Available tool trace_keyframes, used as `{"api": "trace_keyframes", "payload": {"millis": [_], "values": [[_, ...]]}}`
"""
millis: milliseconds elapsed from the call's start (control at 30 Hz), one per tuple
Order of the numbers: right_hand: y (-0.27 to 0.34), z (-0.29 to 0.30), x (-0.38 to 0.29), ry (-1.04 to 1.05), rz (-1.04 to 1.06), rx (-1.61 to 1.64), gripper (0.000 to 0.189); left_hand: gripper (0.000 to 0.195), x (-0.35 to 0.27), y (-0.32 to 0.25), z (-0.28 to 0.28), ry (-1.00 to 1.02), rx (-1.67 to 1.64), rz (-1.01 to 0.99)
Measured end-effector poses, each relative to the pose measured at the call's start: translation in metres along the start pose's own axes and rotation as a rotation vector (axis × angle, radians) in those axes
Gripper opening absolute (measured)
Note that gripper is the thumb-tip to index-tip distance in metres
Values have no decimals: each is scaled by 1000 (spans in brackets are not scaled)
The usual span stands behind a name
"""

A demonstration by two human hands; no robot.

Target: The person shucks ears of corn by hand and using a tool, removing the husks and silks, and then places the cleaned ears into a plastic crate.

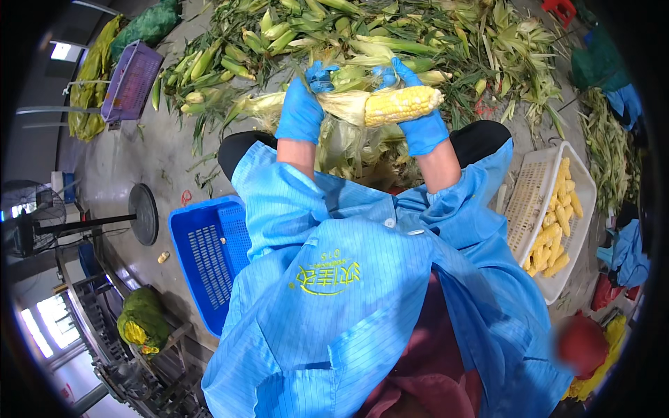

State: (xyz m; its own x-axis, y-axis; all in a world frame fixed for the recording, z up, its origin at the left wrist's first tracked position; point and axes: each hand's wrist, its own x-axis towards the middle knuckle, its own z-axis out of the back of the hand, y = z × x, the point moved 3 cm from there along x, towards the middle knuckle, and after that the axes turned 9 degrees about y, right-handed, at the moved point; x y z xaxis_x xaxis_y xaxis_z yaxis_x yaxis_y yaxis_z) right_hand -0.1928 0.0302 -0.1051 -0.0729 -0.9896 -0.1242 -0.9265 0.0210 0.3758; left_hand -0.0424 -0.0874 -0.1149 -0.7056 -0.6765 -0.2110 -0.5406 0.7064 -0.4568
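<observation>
A partly husked ear of corn lies level across both hands, its yellow kernels bare at the right end. Pale husk and silk, peeled back, trail from its left end. In a blue glove, my left hand grips this husk. My right hand, gloved alike, holds the cob from behind and below, with its fingers showing above it; the palm is hidden by the cob. Loose husks and silk lie between my legs below the hands.
A broad heap of unhusked corn and leaves covers the floor ahead. On my right stands a white crate holding several husked cobs. A blue crate sits on my left, near a fan's round base. Farther left is a purple crate.
</observation>
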Motion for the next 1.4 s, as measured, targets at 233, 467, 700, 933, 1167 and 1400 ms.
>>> {"api": "trace_keyframes", "payload": {"millis": [233,467,700,933,1167,1400], "values": [[-1,-2,-22,-177,48,152,27,23,15,-33,38,-358,1130,-294],[11,34,-28,329,91,407,31,27,24,-38,105,-609,1238,-352],[45,-9,-20,-245,393,171,47,85,-17,-14,75,-352,2020,210],[48,24,21,-188,523,304,50,70,-63,20,25,42,1889,637],[-18,22,50,-198,504,300,29,52,-30,49,-24,-136,712,-416],[-86,-4,21,-146,146,261,45,33,6,1,44,-318,109,-464]]}}
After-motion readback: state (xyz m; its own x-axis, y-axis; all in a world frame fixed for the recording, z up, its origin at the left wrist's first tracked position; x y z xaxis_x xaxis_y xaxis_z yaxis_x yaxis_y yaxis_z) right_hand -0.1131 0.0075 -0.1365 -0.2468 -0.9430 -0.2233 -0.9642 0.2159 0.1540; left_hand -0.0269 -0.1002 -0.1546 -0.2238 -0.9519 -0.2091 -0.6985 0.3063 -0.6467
